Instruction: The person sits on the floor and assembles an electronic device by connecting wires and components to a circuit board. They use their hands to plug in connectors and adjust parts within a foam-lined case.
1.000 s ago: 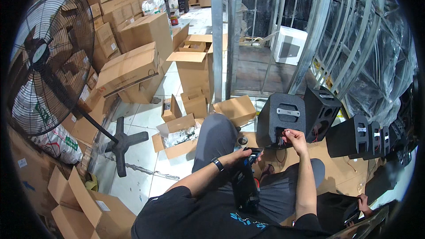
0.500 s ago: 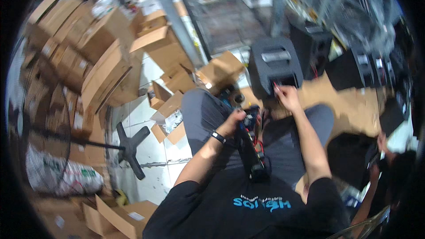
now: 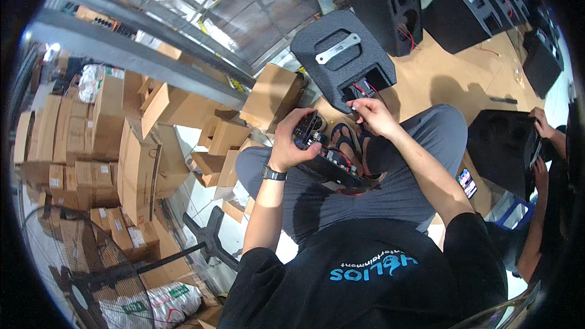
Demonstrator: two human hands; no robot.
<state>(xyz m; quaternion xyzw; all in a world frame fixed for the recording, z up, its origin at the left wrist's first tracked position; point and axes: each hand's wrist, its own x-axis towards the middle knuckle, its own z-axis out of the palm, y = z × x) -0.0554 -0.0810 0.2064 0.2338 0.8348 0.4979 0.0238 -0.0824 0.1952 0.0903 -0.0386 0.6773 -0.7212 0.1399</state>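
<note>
My left hand grips one end of a long black electronics module, its circuit parts facing up, tilted above my lap. A black speaker cabinet stands just beyond my knees, with a silver handle plate on top. Red wires show at a rectangular opening in its near side. At the cabinet's near corner, my right hand is pinched closed. Something small and pale shows at its fingertips, too small to name; the wires lie close by.
More black speaker cabinets stand at the far right on cardboard sheeting. Cardboard boxes pile up on the left, near a stand fan. At right, a co-worker's hands touch another cabinet. A lit phone lies beside my right knee.
The view has shifted, so the cabinet sits higher and further left. The module has swung from nearly lengthwise to slanting across my lap. My right hand stays by the cabinet's opening, now at its near corner.
</note>
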